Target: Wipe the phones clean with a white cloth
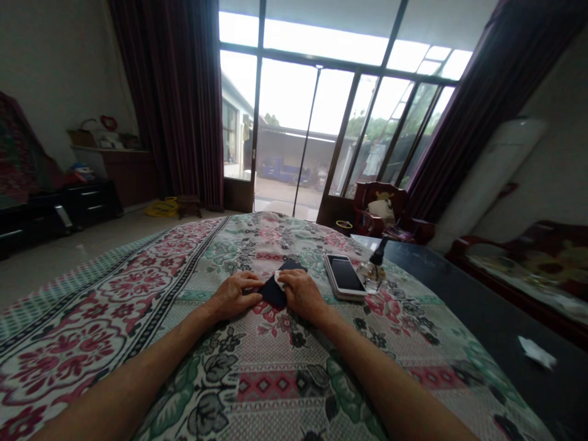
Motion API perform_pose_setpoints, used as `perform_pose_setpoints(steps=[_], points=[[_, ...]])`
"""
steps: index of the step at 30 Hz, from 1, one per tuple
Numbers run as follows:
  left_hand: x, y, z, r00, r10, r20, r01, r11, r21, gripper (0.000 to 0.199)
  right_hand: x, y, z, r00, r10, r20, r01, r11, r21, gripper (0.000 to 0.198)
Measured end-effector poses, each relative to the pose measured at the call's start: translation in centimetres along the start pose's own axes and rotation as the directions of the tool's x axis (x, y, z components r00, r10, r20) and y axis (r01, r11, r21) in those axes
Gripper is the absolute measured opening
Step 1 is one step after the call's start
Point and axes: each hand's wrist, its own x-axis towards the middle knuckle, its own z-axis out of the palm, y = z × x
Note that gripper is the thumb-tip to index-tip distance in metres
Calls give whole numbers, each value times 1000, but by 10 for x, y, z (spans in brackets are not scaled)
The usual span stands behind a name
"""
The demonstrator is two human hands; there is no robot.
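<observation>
A dark blue, flat, four-cornered object [274, 294] lies on the patterned tablecloth [275, 355] between my hands; I cannot make out its exact kind. My left hand [233, 295] grips its left edge, thumb and fingers bent toward each other. Over its right side is my right hand [304, 296], closed on a small white wad [278, 277] that looks like tissue or cloth and touches the object's upper face. The right fingers partly cover both wad and object. To the right lies a white-framed phone [345, 274], apparently on top of a pale box.
Close behind the phone stands a clear bottle [373, 274] with a black top. A dark tabletop [459, 306] on the right bears a crumpled white tissue [536, 353]. Beyond are a wooden chair [383, 205], a yellow bag [162, 207] on the floor and glass doors.
</observation>
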Motion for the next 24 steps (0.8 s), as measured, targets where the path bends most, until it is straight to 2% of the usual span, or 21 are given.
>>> perform_pose_setpoints(steps=[5, 9, 16, 24], points=[[0, 0, -2, 1000, -13, 19, 14, 1000, -12, 29, 31, 29, -2, 993, 99, 65, -89, 987, -137, 33], [1, -1, -2, 1000, -12, 23, 13, 1000, -23, 28, 41, 39, 3, 985, 161, 55, -151, 975, -160, 36], [1, -3, 0, 1000, 0, 9, 0, 999, -34, 26, 18, 20, 5, 998, -5, 65, 9, 998, -63, 37], [1, -5, 1, 1000, -7, 1, 7, 997, -78, 23, -9, -12, -2, 984, -160, 78, 158, 987, 27, 36]])
